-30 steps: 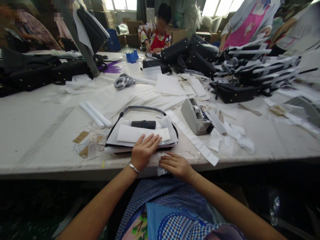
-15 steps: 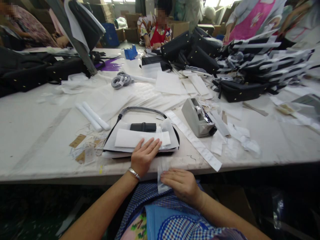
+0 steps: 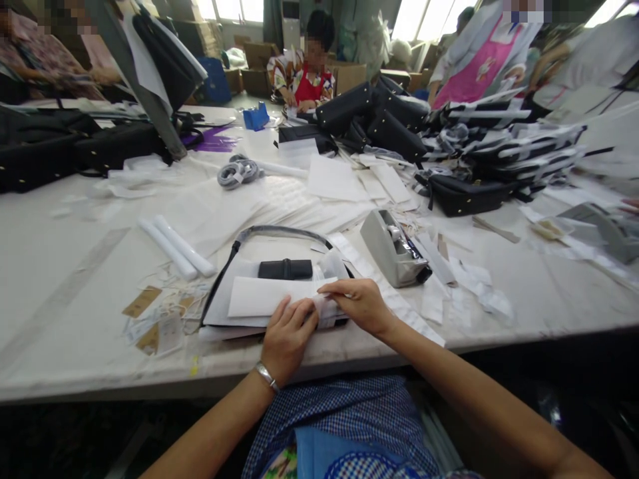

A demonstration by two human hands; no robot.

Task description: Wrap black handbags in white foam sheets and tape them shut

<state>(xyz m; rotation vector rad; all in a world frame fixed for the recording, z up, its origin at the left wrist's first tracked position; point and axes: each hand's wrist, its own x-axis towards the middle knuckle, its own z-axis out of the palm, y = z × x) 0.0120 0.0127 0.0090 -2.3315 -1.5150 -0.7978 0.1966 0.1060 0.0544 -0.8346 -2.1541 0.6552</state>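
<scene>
Front tabletop [image 3: 74,332] edge | my left hand [image 3: 289,336], half-spread, only presses white pad [image 3: 262,297] | right hand [image 3: 362,303] apparently pinches clear strip [image 3: 327,313]; I'd keep it taut

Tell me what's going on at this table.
Someone has both hands at a black bag lying near the table's front edge. The left hand rests on the lower edge of a white strip over the bag; the right hand has its fingertips by the strip's right end. A grey tape dispenser stands to the right, with brown tags to the left.
</scene>
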